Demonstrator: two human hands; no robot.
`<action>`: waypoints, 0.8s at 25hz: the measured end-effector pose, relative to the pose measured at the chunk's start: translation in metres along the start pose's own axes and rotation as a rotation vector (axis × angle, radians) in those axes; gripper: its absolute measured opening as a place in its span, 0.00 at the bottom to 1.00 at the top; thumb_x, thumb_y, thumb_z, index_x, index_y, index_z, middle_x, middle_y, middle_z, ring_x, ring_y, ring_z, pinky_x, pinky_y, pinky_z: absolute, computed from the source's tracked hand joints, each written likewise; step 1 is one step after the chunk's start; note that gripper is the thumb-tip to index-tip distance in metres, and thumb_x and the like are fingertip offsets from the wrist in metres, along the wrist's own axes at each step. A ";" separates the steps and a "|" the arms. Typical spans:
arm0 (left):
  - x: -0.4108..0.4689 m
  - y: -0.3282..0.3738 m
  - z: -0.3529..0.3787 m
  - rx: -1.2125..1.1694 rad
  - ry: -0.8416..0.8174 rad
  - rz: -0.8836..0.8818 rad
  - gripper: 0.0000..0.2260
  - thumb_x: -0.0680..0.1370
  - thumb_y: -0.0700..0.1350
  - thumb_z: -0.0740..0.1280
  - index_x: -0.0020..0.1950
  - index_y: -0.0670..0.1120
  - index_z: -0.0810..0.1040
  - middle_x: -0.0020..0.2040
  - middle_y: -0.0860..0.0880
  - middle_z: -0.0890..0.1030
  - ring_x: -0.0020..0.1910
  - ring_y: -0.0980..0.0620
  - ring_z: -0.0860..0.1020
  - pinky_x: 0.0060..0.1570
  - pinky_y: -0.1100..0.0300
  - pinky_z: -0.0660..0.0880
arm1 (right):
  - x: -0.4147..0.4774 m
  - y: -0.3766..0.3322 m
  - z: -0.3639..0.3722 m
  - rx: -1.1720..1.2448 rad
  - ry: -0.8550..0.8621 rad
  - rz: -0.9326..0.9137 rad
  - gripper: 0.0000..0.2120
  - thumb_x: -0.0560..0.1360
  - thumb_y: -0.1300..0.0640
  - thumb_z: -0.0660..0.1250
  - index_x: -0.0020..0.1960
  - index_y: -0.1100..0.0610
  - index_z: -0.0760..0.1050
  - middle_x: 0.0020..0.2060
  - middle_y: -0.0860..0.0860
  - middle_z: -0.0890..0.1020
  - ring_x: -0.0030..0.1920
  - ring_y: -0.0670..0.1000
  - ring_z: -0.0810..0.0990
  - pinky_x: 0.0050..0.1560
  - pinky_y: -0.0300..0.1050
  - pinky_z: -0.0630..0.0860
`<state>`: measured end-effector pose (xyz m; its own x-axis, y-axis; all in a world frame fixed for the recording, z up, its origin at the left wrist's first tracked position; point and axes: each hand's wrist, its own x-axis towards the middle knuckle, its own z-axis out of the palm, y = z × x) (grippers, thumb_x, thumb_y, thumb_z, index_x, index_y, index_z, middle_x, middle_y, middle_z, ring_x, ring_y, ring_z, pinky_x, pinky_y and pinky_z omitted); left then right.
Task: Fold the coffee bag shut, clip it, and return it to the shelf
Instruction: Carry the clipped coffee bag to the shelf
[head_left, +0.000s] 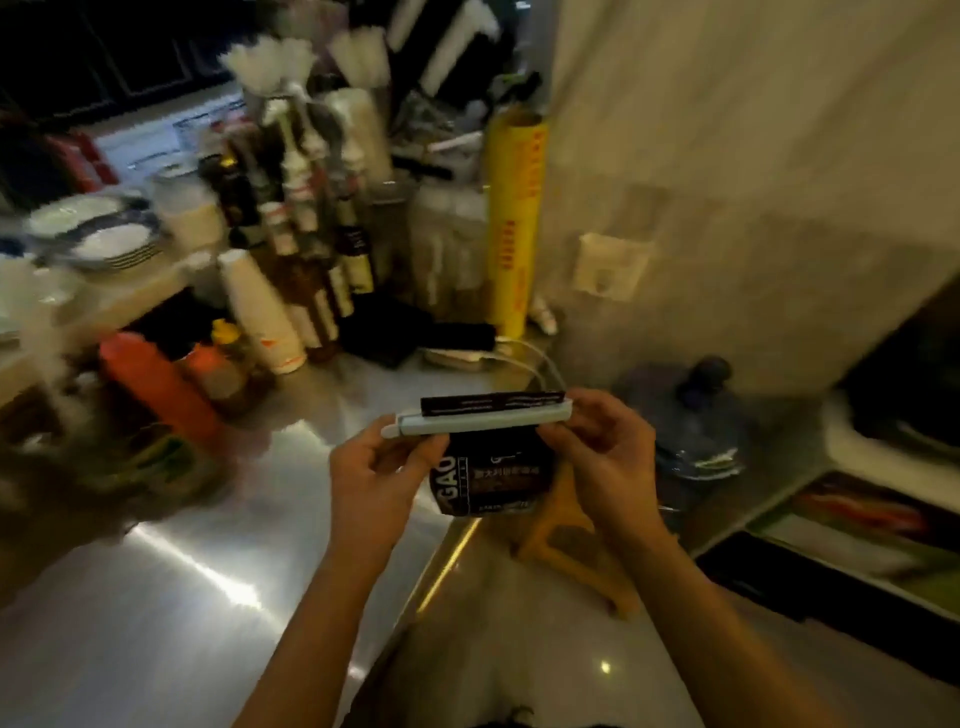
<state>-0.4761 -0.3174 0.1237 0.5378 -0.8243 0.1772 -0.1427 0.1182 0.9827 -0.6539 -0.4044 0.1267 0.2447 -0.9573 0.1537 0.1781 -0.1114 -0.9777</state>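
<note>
Holding the coffee bag in the air just past the counter's right edge, the person pinches both ends of the pale clip lying across its folded top. The left hand grips the clip's hinge end and the bag's side; the right hand squeezes the far end, probably to snap it closed. Shelving appears not yet done.

Counter: shiny steel worktop, glaring with light streaks
Wall: pale tiled wall, white socket box mounted low
Floor: glossy pale floor, yellow wooden stool
Light: dim, warm
</note>
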 end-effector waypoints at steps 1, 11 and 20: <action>0.008 0.003 0.030 -0.020 -0.065 -0.005 0.12 0.73 0.32 0.70 0.47 0.50 0.81 0.41 0.60 0.86 0.45 0.60 0.84 0.45 0.69 0.79 | 0.003 -0.007 -0.025 -0.011 0.082 -0.017 0.14 0.72 0.72 0.69 0.48 0.54 0.79 0.39 0.49 0.87 0.44 0.49 0.86 0.44 0.41 0.81; 0.037 0.026 0.281 -0.238 -0.843 0.050 0.07 0.72 0.38 0.72 0.47 0.49 0.82 0.41 0.58 0.87 0.44 0.59 0.84 0.45 0.66 0.80 | -0.040 -0.063 -0.200 -0.153 0.884 -0.163 0.12 0.72 0.72 0.69 0.51 0.59 0.78 0.39 0.48 0.87 0.44 0.48 0.86 0.42 0.39 0.82; -0.029 0.058 0.432 -0.417 -1.464 -0.040 0.08 0.73 0.38 0.71 0.47 0.50 0.83 0.41 0.55 0.87 0.44 0.56 0.85 0.41 0.66 0.79 | -0.107 -0.097 -0.263 -0.288 1.525 -0.241 0.13 0.71 0.70 0.71 0.51 0.57 0.79 0.40 0.52 0.87 0.46 0.52 0.86 0.46 0.43 0.81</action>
<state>-0.8586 -0.5255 0.1522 -0.7712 -0.6076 0.1900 0.2243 0.0200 0.9743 -0.9477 -0.3611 0.1674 -0.9493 -0.2470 0.1944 -0.1549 -0.1706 -0.9731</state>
